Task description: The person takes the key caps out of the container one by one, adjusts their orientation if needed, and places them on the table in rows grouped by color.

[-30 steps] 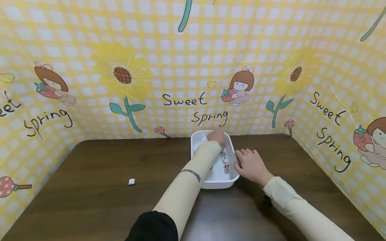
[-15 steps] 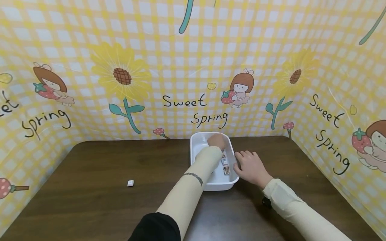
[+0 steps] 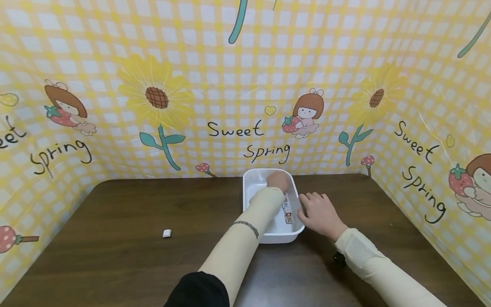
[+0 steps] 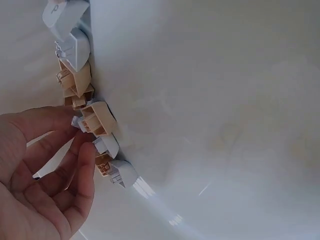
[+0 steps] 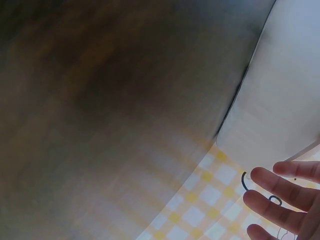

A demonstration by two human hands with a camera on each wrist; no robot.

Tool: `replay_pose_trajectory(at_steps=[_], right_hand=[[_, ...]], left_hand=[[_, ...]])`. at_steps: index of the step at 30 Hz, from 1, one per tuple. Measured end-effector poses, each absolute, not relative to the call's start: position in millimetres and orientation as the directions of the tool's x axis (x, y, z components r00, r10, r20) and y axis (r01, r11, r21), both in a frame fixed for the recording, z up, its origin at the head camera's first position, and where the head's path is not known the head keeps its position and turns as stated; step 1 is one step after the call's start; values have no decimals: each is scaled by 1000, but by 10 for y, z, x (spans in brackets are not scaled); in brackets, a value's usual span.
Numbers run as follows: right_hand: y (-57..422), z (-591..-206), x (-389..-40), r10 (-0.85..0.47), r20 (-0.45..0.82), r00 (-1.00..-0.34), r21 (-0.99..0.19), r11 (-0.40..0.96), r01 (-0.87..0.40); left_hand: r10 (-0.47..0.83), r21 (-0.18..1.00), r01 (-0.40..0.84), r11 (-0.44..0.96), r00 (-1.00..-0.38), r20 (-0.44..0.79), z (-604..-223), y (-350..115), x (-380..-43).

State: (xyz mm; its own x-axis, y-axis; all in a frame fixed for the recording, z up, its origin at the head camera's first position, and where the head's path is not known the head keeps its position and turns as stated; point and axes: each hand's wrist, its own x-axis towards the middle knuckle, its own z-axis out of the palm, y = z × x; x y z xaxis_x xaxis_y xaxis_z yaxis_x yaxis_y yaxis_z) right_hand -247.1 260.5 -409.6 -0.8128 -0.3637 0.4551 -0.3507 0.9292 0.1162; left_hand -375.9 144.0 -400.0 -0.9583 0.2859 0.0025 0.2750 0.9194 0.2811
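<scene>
My left hand (image 3: 277, 182) reaches down into a white plastic basin (image 3: 276, 238). In the left wrist view its fingers are bent at a row of keycaps along the basin's wall. The fingertips pinch a small pale keycap (image 4: 79, 122), mostly hidden by them, beside a tan keycap (image 4: 104, 119). Further along the row are a white keycap (image 4: 77, 49) and a lettered keycap (image 4: 62, 19). My right hand (image 3: 320, 213) rests at the basin's right rim with loosely bent fingers, holding nothing. The right wrist view shows its fingers (image 5: 280, 190) spread apart beside the basin's outer wall.
One loose white keycap (image 3: 166, 233) lies on the brown table (image 3: 115, 264), left of the basin. A yellow checked cloth (image 3: 226, 85) hangs behind the table and along its sides. The basin stands close to the back edge.
My left hand has shifted slightly nearer and lower in the basin, covering more of the keycap row in the head view. My right hand stays at the rim.
</scene>
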Motion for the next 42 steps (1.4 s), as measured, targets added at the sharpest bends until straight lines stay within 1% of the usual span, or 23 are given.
replay_pose_trajectory(at_steps=[5, 10, 14, 17, 21, 24, 28, 32, 35, 39, 42], right_hand=[[2596, -4121, -2484, -369, 458, -809, 123, 927, -354], [2592, -4135, -2486, -370, 454, -811, 120, 927, -356], [2593, -4117, -2489, -363, 458, -812, 117, 929, -350], [2588, -4098, -2492, -356, 449, -820, 116, 933, -341], [2578, -4085, -2491, -348, 429, -834, 109, 936, -334], [2570, -4085, -2488, -343, 418, -841, 103, 938, -331], [2569, -4100, -2484, -334, 401, -853, 102, 942, -321], [2571, -4109, -2479, -326, 379, -866, 101, 945, -312], [2570, -4103, -2474, -321, 370, -872, 96, 947, -307], [2559, -4078, -2456, -318, 371, -872, 87, 947, -309], [2548, -4053, -2435, -326, 385, -863, 83, 944, -319]], left_hand=[[291, 261, 279, 924, -957, -7, -3992, 1423, -3751], [294, 289, 285, 914, -956, 12, -3909, 1399, -3760], [317, 355, 301, 885, -948, 16, -3667, 1368, -3721], [353, 411, 338, 847, -935, 40, -3441, 1338, -3668], [391, 520, 362, 774, -919, 58, -3200, 1281, -3602], [417, 596, 350, 723, -908, 28, -3066, 1214, -3559], [482, 619, 378, 688, -876, -2, -2940, 1070, -3466], [532, 638, 420, 645, -847, 20, -2914, 839, -3317], [558, 696, 425, 578, -829, 43, -2942, 634, -3206], [581, 795, 393, 463, -811, 63, -3025, 368, -3078], [575, 841, 365, 398, -814, 82, -3094, 175, -2970]])
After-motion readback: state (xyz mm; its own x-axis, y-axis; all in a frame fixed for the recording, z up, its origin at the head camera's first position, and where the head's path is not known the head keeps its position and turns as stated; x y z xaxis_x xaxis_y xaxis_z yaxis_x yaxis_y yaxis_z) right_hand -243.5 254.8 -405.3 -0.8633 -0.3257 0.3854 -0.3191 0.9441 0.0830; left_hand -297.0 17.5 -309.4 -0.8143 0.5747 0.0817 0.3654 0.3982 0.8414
